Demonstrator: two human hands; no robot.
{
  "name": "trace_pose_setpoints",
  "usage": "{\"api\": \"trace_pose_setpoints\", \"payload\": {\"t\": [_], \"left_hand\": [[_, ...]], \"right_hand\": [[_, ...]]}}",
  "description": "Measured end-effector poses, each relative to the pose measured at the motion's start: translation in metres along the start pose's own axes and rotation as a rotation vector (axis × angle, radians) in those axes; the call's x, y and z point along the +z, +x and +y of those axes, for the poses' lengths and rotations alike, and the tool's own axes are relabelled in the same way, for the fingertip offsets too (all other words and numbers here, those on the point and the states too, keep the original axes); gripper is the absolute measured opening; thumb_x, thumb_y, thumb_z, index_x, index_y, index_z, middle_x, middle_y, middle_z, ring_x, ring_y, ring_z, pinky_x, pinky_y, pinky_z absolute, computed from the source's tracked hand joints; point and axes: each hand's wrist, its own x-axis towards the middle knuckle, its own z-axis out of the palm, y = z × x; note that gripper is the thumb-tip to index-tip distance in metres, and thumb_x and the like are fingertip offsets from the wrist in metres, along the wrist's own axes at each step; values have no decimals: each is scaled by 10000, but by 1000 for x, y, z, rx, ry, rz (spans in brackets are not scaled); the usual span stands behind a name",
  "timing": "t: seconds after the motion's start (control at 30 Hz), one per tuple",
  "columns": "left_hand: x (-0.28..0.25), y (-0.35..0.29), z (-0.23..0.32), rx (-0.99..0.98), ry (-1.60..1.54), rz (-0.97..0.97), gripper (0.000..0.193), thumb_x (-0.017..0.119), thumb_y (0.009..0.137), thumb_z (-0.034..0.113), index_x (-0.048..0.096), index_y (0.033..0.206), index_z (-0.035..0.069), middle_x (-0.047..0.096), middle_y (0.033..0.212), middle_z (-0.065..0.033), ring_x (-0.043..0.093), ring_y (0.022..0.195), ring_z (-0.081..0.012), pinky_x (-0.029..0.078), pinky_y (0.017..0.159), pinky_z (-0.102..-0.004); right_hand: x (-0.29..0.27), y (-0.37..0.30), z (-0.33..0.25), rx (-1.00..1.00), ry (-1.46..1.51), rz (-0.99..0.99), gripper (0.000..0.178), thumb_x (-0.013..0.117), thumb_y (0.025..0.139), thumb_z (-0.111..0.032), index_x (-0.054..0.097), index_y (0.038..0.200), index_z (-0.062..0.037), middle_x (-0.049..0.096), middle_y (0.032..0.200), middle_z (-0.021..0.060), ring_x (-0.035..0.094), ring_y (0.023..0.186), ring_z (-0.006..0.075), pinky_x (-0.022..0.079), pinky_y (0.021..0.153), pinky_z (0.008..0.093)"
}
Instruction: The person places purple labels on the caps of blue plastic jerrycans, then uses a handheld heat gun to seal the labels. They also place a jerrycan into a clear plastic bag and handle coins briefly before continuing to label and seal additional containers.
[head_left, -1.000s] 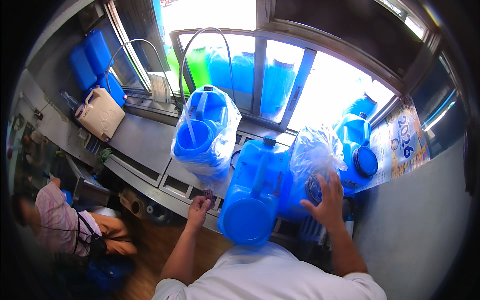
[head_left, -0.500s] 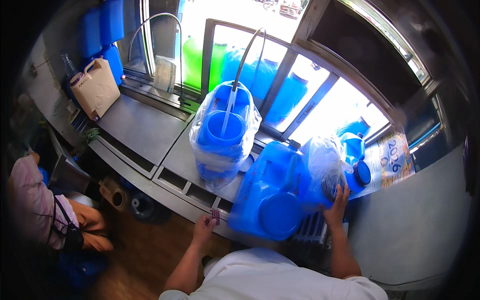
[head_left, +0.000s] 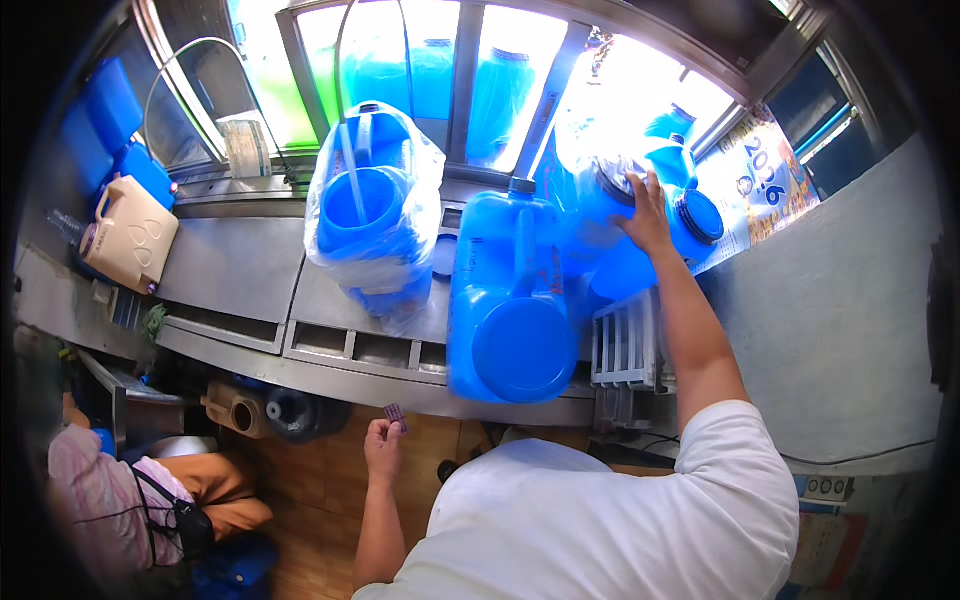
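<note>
My left hand [head_left: 383, 452], low in front of the counter edge, pinches a small dark purple, patterned strip or sheet [head_left: 396, 417]; its exact kind is unclear. With my right arm stretched forward, my right hand [head_left: 648, 218] curls its fingers against the dark lid [head_left: 615, 184] of a blue water jug [head_left: 590, 225] partly wrapped in clear plastic. Nearer me stands a large blue jug [head_left: 525, 345] with a wide round lid and a capped spout. Left of it, a bagged blue jug [head_left: 365, 255] stands uncapped, a clear filling tube [head_left: 353, 170] hanging into its wide mouth.
A smaller blue jug [head_left: 700, 215] stands beside the right wall near a calendar poster [head_left: 765, 180]. A beige jug [head_left: 130, 235] occupies the counter's left end. A grey rack [head_left: 625, 345] sits at right. At lower left, another person [head_left: 130, 485] sits close to the floor.
My right hand has pushed the plastic-wrapped jug farther back on the counter, its arm extending. The left hand keeps the purple piece. The view has shifted rightward and down.
</note>
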Motion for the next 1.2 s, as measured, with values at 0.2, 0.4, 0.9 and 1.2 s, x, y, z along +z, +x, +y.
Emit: {"api": "trace_pose_setpoints", "payload": {"t": [0.2,0.4,0.9,1.2], "left_hand": [[29,15,10,44,94,21,116,635,968,108,551,913,49,621,866,-12,570,800,-82,487,758,-246],[51,22,22,4,229,118,104,606,979,100,541,916,49,592,842,4,539,764,-59,462,694,-218],[95,16,18,-175,78,232,111,614,991,128,530,944,72,602,818,-5,549,719,-51,470,650,-208],[129,24,35,-255,-146,222,115,606,1000,153,529,952,84,605,821,0,552,717,-45,470,640,-201]], "right_hand": [[37,89,41,91,125,-131,925,903,664,-294,406,1444,-271,319,1538,199,320,1415,438,380,1128,479],[72,194,108,-80,42,-185,891,888,702,-253,419,1459,-214,438,1460,158,374,1384,372,372,1145,470],[174,361,122,82,-186,-151,947,849,753,-438,352,1526,-208,469,1487,163,438,1374,364,378,1136,497],[149,366,68,-45,629,-88,991,687,802,-650,303,1548,-123,460,1478,219,468,1346,352,356,1124,522]]}}
